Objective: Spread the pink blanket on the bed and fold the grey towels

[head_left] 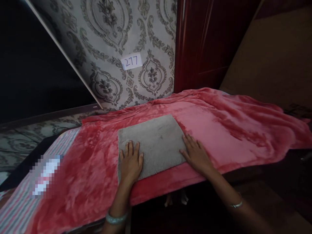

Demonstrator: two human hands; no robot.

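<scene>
Two bare forearms reach forward from the bottom of the view. The left hand (130,162) lies flat, fingers slightly spread, its palm and fingers pressing on the near left corner of a square grey carpet sample (153,139). The right hand (196,154) is also open and flat, fingers slightly apart, with its fingertips on the sample's right edge and the rest of the hand on the cloth just beside it. A pale green bangle (116,218) circles the left wrist, and a thin silver bracelet (236,204) circles the right.

The sample sits flat and slightly angled, near the front edge of a rumpled coral-pink fleece blanket (231,130) that covers the surface below. At the lower left, a pink-and-white striped cloth (19,201) lies beside the blanket, partly covered by a pixelated patch.

Beyond the blanket stands a tilted grey panel of damask-patterned wallpaper (107,42), bearing a small white paper label (131,61) handwritten "277". To its right is a dark red wooden door (200,42).
</scene>
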